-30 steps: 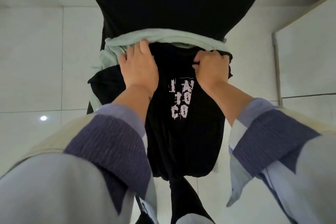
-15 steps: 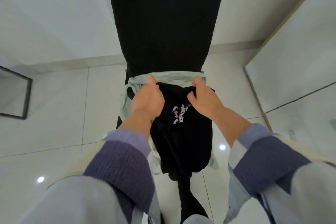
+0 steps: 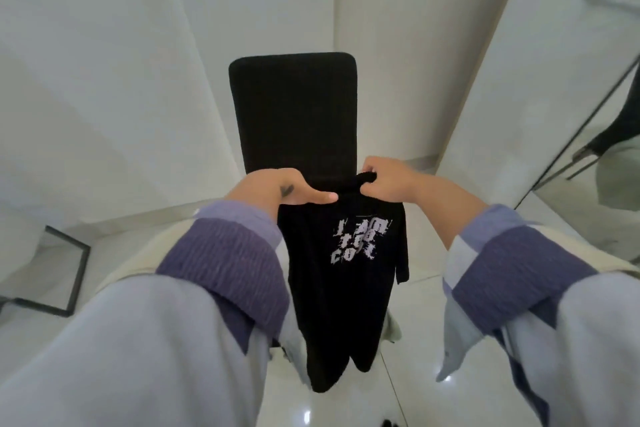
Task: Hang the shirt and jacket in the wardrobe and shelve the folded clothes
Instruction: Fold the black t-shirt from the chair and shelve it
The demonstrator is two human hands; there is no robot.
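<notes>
Fingers of the left hand point(image 3: 273, 187) pinch the top left edge of the black shirt point(image 3: 346, 288), thumb lying flat along the front. The shirt hangs between both hands, before the black chair back point(image 3: 294, 114). The right hand point(image 3: 388, 180) is curled tight, clutching the bunched top right edge.

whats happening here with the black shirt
A person is holding up a black T-shirt with white lettering, gripping its top edge with both hands. The left hand pinches one side and the right hand bunches the other, so the shirt hangs free in front of a black chair back. It is not on a hanger, and a pale green garment peeks out behind it. A mirror stands to the right.
</notes>
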